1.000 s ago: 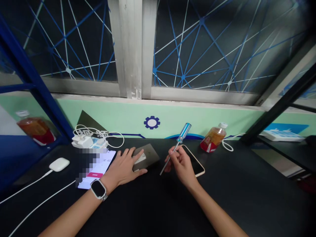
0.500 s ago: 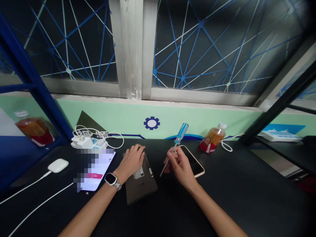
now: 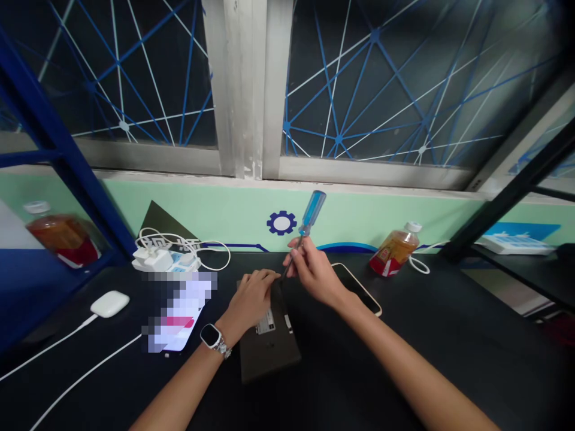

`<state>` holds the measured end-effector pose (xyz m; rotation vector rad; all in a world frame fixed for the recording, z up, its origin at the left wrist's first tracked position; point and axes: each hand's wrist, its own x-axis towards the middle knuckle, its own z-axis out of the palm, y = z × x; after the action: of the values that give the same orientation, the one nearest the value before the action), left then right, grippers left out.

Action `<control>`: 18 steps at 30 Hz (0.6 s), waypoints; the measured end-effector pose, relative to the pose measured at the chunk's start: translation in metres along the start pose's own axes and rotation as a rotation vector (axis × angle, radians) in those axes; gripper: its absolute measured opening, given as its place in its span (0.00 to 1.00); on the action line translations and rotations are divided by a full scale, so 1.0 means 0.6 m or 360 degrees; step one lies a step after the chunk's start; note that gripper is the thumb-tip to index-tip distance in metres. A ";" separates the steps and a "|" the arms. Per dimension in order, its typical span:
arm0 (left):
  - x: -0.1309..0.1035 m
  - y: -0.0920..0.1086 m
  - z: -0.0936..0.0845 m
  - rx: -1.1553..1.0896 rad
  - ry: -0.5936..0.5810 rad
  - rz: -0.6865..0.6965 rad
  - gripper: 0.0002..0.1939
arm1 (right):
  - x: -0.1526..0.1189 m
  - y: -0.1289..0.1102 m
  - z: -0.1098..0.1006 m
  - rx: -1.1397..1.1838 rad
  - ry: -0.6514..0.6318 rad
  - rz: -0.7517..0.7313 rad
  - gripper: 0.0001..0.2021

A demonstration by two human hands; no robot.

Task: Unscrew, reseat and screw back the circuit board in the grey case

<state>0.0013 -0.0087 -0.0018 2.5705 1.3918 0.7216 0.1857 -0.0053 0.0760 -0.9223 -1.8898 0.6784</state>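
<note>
My left hand [image 3: 255, 299] lies over the far part of a flat dark box [image 3: 274, 354], fingers stretched across its top. A white label shows beside the hand, and a small white tab sits at the box's right edge. In my right hand [image 3: 311, 269] is a screwdriver [image 3: 313, 211] with a clear blue handle, tilted, handle up. Its shaft runs down towards the box's far right corner, close to my left fingertips. Whether the tip touches the box, I cannot tell. Behind my right wrist lies a phone [image 3: 359, 291] with a light rim, partly covered.
A lit, partly blurred phone [image 3: 185, 323] lies left of my left hand. Beyond it stands a white power strip [image 3: 179, 261] with plugs and cables. A white earbud case [image 3: 110, 304] is farther left. A drink bottle [image 3: 393, 251] stands at the back right.
My right hand has moved up and left with the screwdriver, bringing its tip to the box's far end. My left hand stays on the box; the view has shifted slightly.
</note>
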 end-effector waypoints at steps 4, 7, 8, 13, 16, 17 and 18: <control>-0.004 -0.004 -0.001 0.0006 0.0008 -0.0017 0.18 | 0.027 -0.006 0.011 -0.0149 -0.0067 -0.0080 0.03; -0.005 -0.007 -0.001 -0.0001 0.0006 -0.0012 0.21 | 0.021 0.002 0.021 -0.0205 -0.0097 -0.0060 0.03; -0.005 -0.008 -0.001 -0.0002 -0.0002 -0.0014 0.22 | 0.017 0.004 0.023 -0.0213 -0.0111 -0.0049 0.03; -0.003 -0.009 -0.001 -0.0011 -0.0017 -0.0022 0.22 | 0.007 0.014 0.028 -0.0203 -0.0103 -0.0031 0.04; -0.003 -0.009 -0.001 -0.0011 -0.0011 -0.0014 0.23 | 0.009 0.017 0.032 -0.0177 -0.0078 -0.0012 0.04; -0.003 -0.009 -0.002 -0.0003 -0.0011 -0.0012 0.23 | 0.010 0.018 0.033 -0.0168 -0.0078 -0.0012 0.04; -0.003 -0.009 -0.002 0.0008 -0.0013 -0.0013 0.24 | 0.010 0.019 0.035 -0.0159 -0.0080 -0.0014 0.04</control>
<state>-0.0040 -0.0075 -0.0030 2.5669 1.4027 0.7068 0.1690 0.0044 0.0611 -0.9670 -1.9865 0.6116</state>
